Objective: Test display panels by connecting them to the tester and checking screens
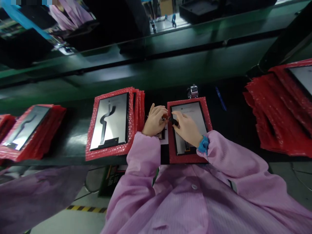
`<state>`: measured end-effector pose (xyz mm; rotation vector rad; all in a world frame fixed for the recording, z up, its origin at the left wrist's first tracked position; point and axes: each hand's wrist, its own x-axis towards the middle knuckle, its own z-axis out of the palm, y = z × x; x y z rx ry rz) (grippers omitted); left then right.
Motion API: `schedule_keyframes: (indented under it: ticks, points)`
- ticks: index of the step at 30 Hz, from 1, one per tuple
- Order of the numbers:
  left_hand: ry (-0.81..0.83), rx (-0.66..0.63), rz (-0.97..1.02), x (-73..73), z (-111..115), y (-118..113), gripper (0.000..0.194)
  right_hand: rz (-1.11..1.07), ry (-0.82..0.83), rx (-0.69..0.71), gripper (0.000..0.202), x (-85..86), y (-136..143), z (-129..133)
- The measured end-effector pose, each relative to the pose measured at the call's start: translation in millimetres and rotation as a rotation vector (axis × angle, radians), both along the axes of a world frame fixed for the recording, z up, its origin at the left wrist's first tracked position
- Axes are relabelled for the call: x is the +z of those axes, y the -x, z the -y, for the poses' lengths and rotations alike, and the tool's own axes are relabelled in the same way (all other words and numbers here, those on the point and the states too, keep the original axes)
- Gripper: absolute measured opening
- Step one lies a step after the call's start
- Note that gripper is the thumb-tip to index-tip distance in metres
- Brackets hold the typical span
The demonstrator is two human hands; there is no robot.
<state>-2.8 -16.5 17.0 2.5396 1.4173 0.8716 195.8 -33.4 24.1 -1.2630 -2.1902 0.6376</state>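
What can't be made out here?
All in the head view:
- Dark piece at the right hand: too small, partly covered by fingers.
- Screen below it: middle hidden by that hand.
- Flat item near the left hand: partly covered by it.
- Metal counter: digits too small.
- Far-right screen: cut off by the picture's edge.

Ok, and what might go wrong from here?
The black flexible strip pinched in the right hand could crease or tear if pulled hard.
That bare hand is right over the grey rectangular screen panel with black edges, so it may smudge the surface.
The small silver metal counter stands close to the top edge of the red plastic sheet, so a shift might knock it.
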Motion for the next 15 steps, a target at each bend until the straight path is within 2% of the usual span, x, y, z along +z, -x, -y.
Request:
schedule_keyframes:
  ticks: [2,4,8,12,15]
  points:
    - [-0.057,0.008,0.010,1.2,2,-1,0.009,0.113,-0.130,0.003,0.041,-0.2,2,4]
    - [-0.096,0.013,0.010,1.0,3,-2,0.016,0.185,-0.191,0.005,0.036,-1.1,3,6]
    - [-0.128,0.019,0.005,-1.7,3,-2,0.023,0.199,-0.197,0.014,0.033,-4.7,3,4]
    - [-0.066,0.021,-0.060,-6.1,0,-1,0.040,0.216,-0.246,0.049,0.038,-5.1,1,2]
    - [-0.040,-0.005,-0.111,-9.4,-2,2,0.023,0.229,-0.287,0.106,0.040,-3.3,1,3]
